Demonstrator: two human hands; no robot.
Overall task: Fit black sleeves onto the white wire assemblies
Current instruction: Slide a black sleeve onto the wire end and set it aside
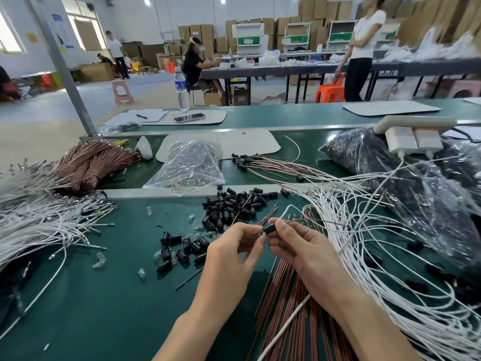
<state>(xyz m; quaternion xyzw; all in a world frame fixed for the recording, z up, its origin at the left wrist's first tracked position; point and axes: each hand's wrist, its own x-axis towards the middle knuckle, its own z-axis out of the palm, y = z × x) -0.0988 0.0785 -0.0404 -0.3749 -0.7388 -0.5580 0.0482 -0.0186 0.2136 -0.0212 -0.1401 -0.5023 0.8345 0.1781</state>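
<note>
Black sleeve [270, 228] is held between both hands, just above the near middle of the green bench [104, 295]. The left hand [234, 247] pinches its left end and the right hand [299, 248] its right end. A white wire [287, 207] arcs from it. Loose sleeves [229, 207] lie just beyond, and white wire assemblies [364, 246] spread right.

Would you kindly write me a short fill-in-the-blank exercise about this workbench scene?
The left hand and right hand together pinch one small ____ sleeve.
Loose sleeves lie piled on the ____ table.
The water bottle on the far bench stands ____.
Missing words: black; green; upright.
</note>
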